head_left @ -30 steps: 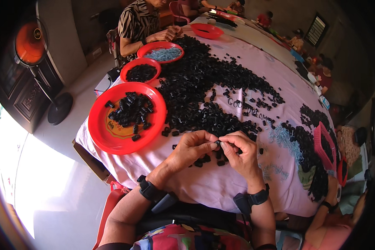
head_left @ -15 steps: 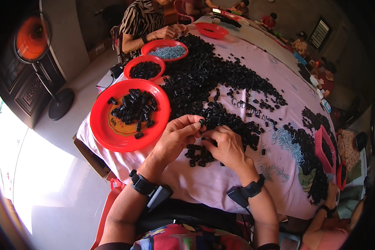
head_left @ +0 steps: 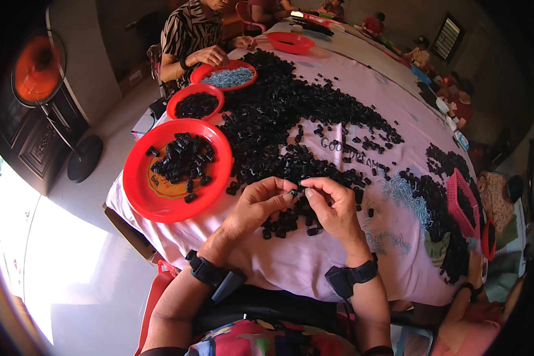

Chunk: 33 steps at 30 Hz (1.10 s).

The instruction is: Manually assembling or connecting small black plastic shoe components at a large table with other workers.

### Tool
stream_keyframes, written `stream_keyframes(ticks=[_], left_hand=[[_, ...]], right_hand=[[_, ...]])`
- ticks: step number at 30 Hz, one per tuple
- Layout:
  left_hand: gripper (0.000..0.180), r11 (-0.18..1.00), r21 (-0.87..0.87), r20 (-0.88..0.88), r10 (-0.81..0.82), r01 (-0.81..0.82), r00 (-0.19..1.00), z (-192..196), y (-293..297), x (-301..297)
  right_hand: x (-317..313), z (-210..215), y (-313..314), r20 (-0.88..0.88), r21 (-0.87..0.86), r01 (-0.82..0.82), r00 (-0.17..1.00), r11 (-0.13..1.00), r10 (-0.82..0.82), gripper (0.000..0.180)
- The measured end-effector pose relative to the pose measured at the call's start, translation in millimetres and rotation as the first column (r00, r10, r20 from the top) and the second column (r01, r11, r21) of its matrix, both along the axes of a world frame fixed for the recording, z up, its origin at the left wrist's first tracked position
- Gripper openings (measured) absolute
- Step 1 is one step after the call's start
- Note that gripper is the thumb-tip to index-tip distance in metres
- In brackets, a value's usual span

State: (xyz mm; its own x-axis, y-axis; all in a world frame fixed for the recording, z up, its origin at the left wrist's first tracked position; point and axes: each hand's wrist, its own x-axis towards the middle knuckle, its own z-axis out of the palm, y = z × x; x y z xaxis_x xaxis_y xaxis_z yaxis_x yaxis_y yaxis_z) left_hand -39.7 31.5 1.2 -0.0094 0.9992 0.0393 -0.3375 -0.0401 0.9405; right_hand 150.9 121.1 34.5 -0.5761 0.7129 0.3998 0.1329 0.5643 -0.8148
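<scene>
Over the near part of the cloth, my left hand (head_left: 256,205) pinches a small black plastic piece (head_left: 293,193) between thumb and fingertips. Facing it, my right hand (head_left: 336,206) is also closed in a pinch on a small black piece (head_left: 302,187), partly hidden by the fingers. The two pieces are close together; whether they touch I cannot tell. Just below the fingertips lies a small cluster of similar black pieces (head_left: 281,224), with a large heap (head_left: 267,101) spreading beyond. At the left, a big red plate (head_left: 215,193) holds several longer black pieces (head_left: 184,157).
Beyond the plate stand a red bowl of black pieces (head_left: 197,104) and a red dish of pale blue bits (head_left: 231,78), where a person (head_left: 190,35) is working. More blue bits (head_left: 406,199) and a pink basket (head_left: 461,204) lie right. A fan (head_left: 38,71) stands left.
My right hand has turned and risen, bringing its fingertips up opposite the left hand's. The person across has moved one hand over the dish of blue bits. The whole view has shifted slightly.
</scene>
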Motion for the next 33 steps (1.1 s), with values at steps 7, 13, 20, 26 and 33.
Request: stream_keyframes(ticks=[7,13,20,26,33], left_hand=[[0.021,1.0,-0.021,-0.114,0.02,-0.022,0.993,1,0,1],[0.02,0.998,-0.027,-0.179,0.05,-0.055,0.983,5,-2,4],[0.021,0.997,-0.044,-0.167,0.058,-0.067,0.984,5,-3,4],[0.022,0.997,0.018,-0.199,0.073,-0.071,0.977,0,0,6],[0.018,0.997,0.019,-0.29,0.078,-0.076,0.954,3,-2,5]], right_hand=[[-2,0,-3,-0.016,0.091,-0.097,0.995,0.991,0.099,0.018],[1,-6,-1,-0.016,-0.014,-0.108,0.994,0.994,0.108,0.016],[0,-5,1,-0.018,0.129,-0.121,0.992,0.984,0.124,0.018],[2,-1,-3,0.023,0.038,-0.076,0.997,0.996,0.075,0.017],[3,-2,0,0.035,0.109,-0.097,0.995,0.989,0.093,0.011]])
